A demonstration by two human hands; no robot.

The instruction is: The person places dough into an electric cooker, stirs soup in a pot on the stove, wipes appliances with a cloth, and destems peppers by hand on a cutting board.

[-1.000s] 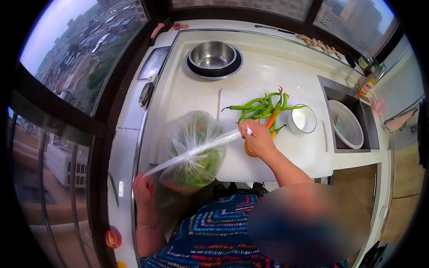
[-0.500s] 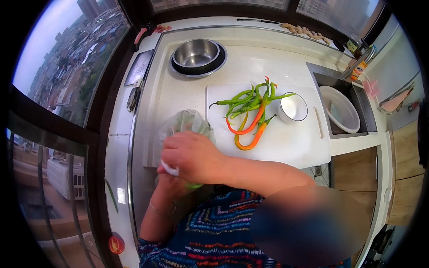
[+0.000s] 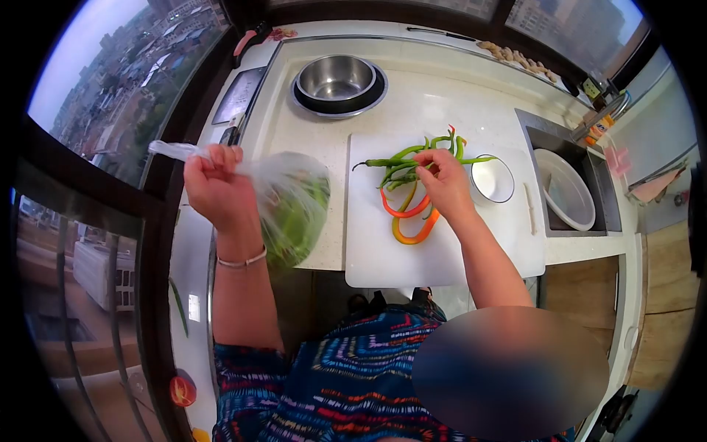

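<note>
My left hand [image 3: 215, 184] is closed round the gathered neck of a clear plastic bag [image 3: 294, 166], whose twisted end sticks out to the left past my fingers. Green vegetables [image 3: 302, 225] show through the bag, which hangs at the counter's front edge, left of the white cutting board [image 3: 508, 254]. My right hand [image 3: 444, 180] is over a pile of long chili peppers [image 3: 401, 156] on that board, thumb and fingertips drawn together. Whether a pepper is pinched there is hidden. Most peppers are green; a few curved ones [image 3: 420, 232] turn orange-red. A white enamel cup [image 3: 492, 181] stands just right.
Stacked metal bowls [image 3: 336, 79] stand at the back left. On the right, the sink [image 3: 541, 129] holds a white basin [image 3: 563, 190]. Ginger pieces [image 3: 515, 59] lie along the back ledge. A cut tomato-like red piece [image 3: 183, 391] sits on the left sill.
My hands, together at the bag before, have parted. The left has raised the bag's neck leftward; the right has moved over to the chili peppers. The view has shifted slightly.
</note>
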